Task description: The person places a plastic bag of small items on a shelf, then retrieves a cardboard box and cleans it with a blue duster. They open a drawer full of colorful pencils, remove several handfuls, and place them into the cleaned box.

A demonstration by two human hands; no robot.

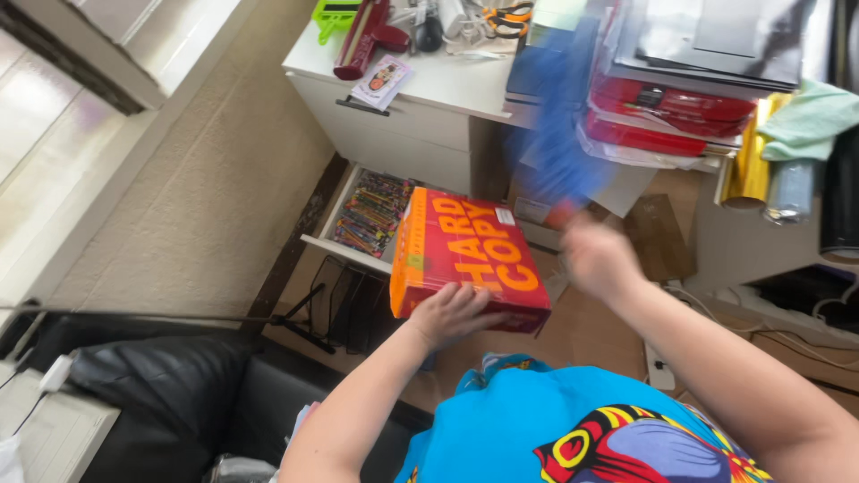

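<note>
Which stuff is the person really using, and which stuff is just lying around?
In use:
red box, held by the left hand
blurred blue thing, at the right hand

Lying about:
open drawer of colourful bits
card
scissors
red folders
black sofa

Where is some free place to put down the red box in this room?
Bare strip on the white cabinet top, between the small card and the stacked folders. The cabinet's back edge is crowded with tools; the open drawer is full. Left hand holds the red box.
</note>
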